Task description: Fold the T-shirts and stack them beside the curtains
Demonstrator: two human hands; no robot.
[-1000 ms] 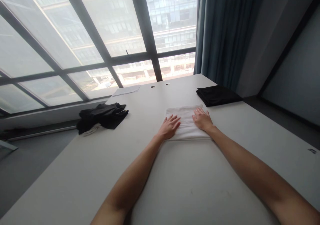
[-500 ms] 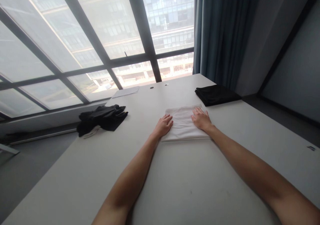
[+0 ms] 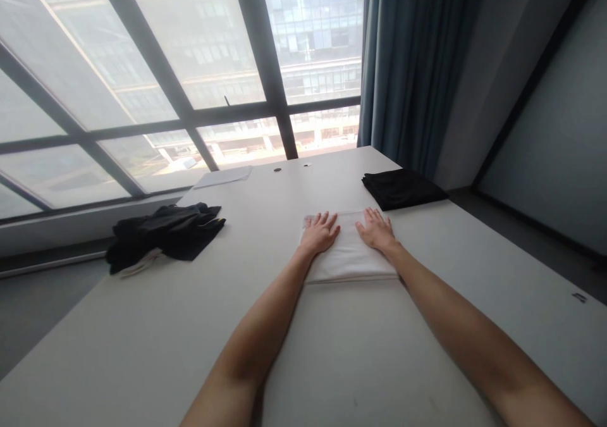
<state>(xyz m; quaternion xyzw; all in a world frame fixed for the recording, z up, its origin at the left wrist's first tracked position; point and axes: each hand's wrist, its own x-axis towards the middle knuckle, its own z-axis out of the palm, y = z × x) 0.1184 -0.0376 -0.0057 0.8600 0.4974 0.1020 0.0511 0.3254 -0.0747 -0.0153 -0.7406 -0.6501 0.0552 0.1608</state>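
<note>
A folded piece of white cloth [image 3: 351,259], perhaps a garment, lies flat on the white table [image 3: 199,326] in front of me. My left hand [image 3: 321,232] rests palm down on its far left part, fingers spread. On the far right part lies my right hand [image 3: 376,228], also flat with its fingers apart. Both hands press on the cloth without gripping it. Parts of the cloth under the palms are hidden.
A folded black cloth [image 3: 403,188] sits at the table's right edge. Crumpled dark clothes [image 3: 165,234], with something pale beneath, lie at the left edge. White sheets [image 3: 222,177] rest at the back left, near the windows. A blue curtain [image 3: 417,66] hangs behind.
My left hand has moved from the cloth's left edge inward and farther up onto it. My right hand stays on the right part, fingers now spread straighter. The view has shifted slightly.
</note>
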